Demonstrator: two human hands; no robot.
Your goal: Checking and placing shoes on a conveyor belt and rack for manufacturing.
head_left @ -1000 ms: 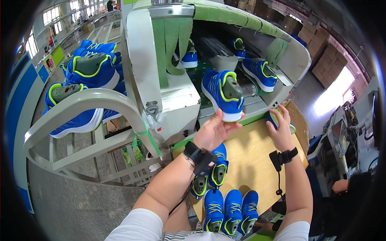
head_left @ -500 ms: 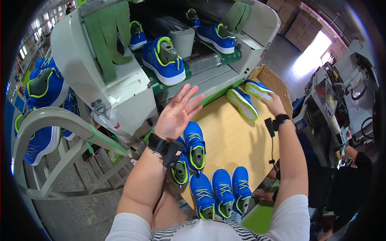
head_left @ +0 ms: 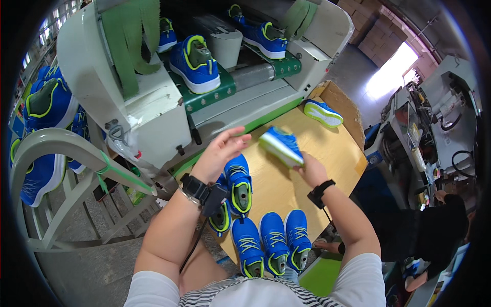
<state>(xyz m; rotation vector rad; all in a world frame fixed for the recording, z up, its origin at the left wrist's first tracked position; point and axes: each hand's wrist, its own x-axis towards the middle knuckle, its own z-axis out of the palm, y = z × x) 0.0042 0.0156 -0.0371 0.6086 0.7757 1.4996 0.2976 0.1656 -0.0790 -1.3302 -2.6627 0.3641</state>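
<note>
My right hand (head_left: 313, 170) grips a blue sneaker (head_left: 281, 145) with a white and lime sole, tilted above the board and slightly blurred. To the left, my left hand (head_left: 223, 152) is empty, its fingers apart, just over a pair of blue sneakers with lasts inside; the larger visible one is this sneaker (head_left: 238, 179). Three more lasted sneakers stand in a row at the near edge, the middle sneaker (head_left: 274, 240) among them. Another sneaker (head_left: 323, 113) lies on its side at the board's far right corner.
Beyond the wooden board (head_left: 271, 197) stands a conveyor machine (head_left: 245, 105) with lasted sneakers on its green belts. A grey rack (head_left: 66, 140) holding more sneakers is at left. A cardboard sheet (head_left: 343, 105) edges the far right. At right, a person in dark clothes (head_left: 434, 235) is near other equipment.
My right hand has lifted one of the two sneakers from the far right and brought it left and nearer me. My left hand stays empty, its fingers now less spread.
</note>
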